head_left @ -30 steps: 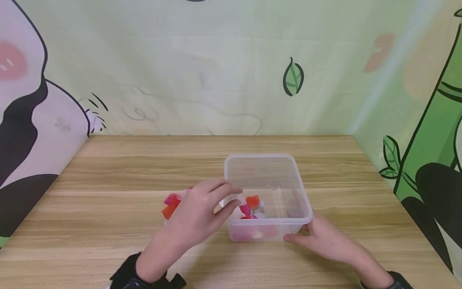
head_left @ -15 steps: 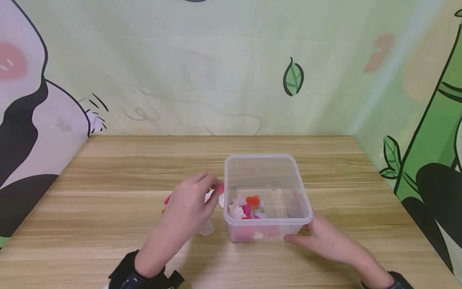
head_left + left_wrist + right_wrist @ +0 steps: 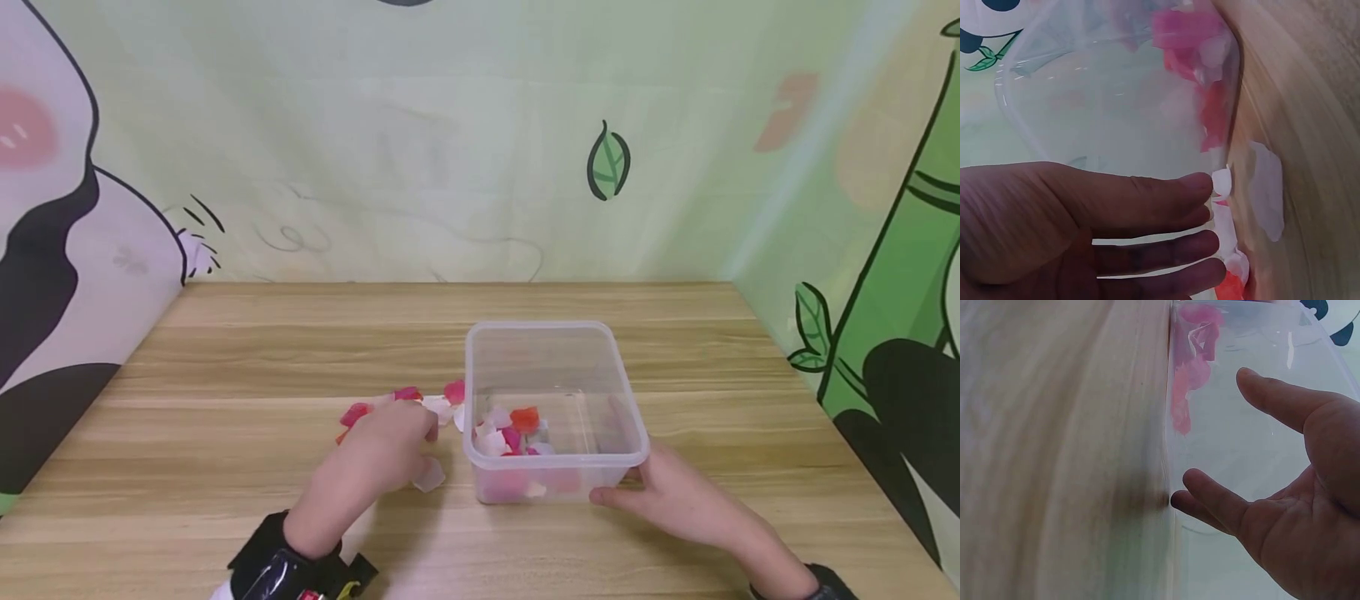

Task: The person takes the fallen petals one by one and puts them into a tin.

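Note:
A clear plastic box [image 3: 557, 475] stands on the table with several pink, white and orange petals [image 3: 525, 419] in its left part. To its left my left hand [image 3: 382, 454] reaches down over loose petals [image 3: 355, 414]. In the left wrist view the thumb and fingers are nearly straight, their tips close to white petals [image 3: 1225, 225]; whether they touch is unclear. One pale petal [image 3: 429, 475] lies just right of that hand. My right hand [image 3: 678, 492] is at the box's near right corner, thumb spread from the straight fingers [image 3: 1219, 500] in the right wrist view.
The wooden table [image 3: 262, 333] runs back to a printed backdrop [image 3: 480, 167] with a leaf and panda figures. A pink petal [image 3: 454, 392] lies right beside the box's left wall.
My left hand has drawn back from over the box's left rim, going left and down to the loose petals. A pink petal it held half a second ago now lies by the box. The right hand stays.

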Tool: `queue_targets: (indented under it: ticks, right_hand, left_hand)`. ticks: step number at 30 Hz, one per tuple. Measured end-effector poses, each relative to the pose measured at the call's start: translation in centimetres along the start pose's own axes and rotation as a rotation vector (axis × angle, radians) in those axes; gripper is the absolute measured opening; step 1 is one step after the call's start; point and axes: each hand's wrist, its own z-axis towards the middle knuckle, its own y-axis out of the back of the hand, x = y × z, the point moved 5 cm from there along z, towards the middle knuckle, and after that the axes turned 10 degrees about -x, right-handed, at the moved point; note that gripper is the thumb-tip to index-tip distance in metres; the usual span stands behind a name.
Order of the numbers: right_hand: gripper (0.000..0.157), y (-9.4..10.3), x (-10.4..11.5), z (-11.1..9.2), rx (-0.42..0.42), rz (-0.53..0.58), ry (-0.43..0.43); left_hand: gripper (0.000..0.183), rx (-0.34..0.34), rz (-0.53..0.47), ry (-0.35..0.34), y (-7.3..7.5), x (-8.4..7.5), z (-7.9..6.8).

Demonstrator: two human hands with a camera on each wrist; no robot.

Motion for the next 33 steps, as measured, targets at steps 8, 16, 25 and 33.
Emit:
queue_targets:
  ticks: [8,16,25,33]
  right_hand:
    - [0.091,0.0,-0.1,0.0,0.003,0.004,0.001]
    - [0.091,0.0,-0.1,0.1,-0.001,0.000,0.013]
    - [0.093,0.0,0.0,0.1,-0.001,-0.005,0.013]
    - [0.094,0.1,0.0,0.0,-0.003,-0.003,0.022]
  left_hand:
    - [0.023,0.060,-0.049,-0.001,-1.3,0.4,-0.1]
    - [0.029,0.079,-0.069,-0.015,-2.2,0.5,-0.1]
    - [0.030,0.059,-0.063,-0.044,-2.4,0.5,0.0]
    - [0.030,0.041,-0.063,-0.061,-2.5,0.5,0.2]
